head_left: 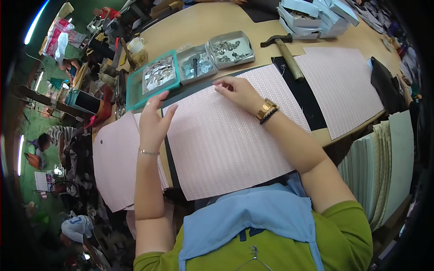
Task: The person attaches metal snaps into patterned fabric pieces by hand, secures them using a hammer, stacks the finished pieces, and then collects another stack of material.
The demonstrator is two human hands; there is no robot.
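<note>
A pale pink sheet with a woven zigzag texture (221, 149) lies in front of me, over a dark mat (312, 106). My left hand (153, 119) is open above the sheet's left edge, thumb and fingers apart, with nothing in it. Over the sheet's far part, my right hand (239, 94) has its fingers curled together; anything small between the fingertips cannot be made out. Just beyond the hands stand a white box of small metal fittings (231, 47), a box of clear bluish pieces (205, 71) and a teal tray (131, 92) with a box of flat metallic pieces.
A hammer (289, 58) rests on the mat at the far right. To the right lies another pink textured sheet (343, 90); to the left, stacked smooth pink pieces (115, 162). Light blue boxes (334, 20) stand at the back. Stacked sheets (379, 167) hang below the table's right edge.
</note>
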